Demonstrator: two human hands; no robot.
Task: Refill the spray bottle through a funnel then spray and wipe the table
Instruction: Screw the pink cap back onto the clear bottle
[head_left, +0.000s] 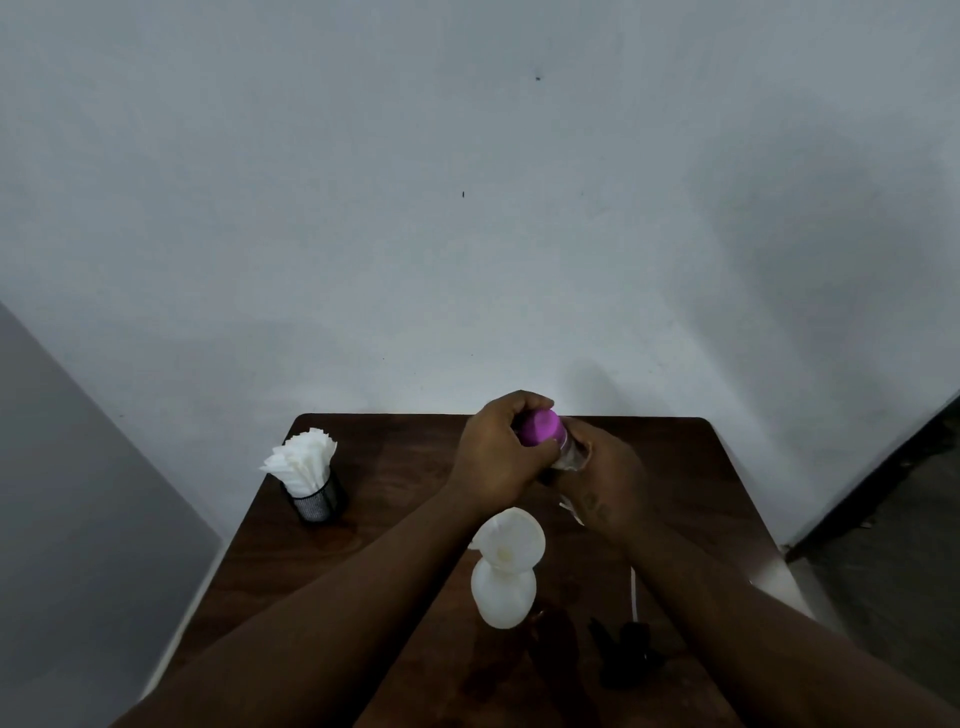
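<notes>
A clear plastic bottle (571, 452) with a purple cap (541, 427) is held above the far middle of the dark wooden table (405, 467). My left hand (498, 457) wraps around the purple cap. My right hand (602, 488) grips the clear bottle's body. Nearer to me stands a white spray bottle (503, 592) without its head, with a white funnel (511, 538) seated in its neck. The black spray head (631, 647) with its white dip tube (634, 590) lies on the table to the right of the white bottle.
A black mesh cup (317, 501) stuffed with white paper napkins (304, 460) stands at the table's far left corner. A pale wall rises right behind the table. Floor shows on both sides, with a dark edge at the right.
</notes>
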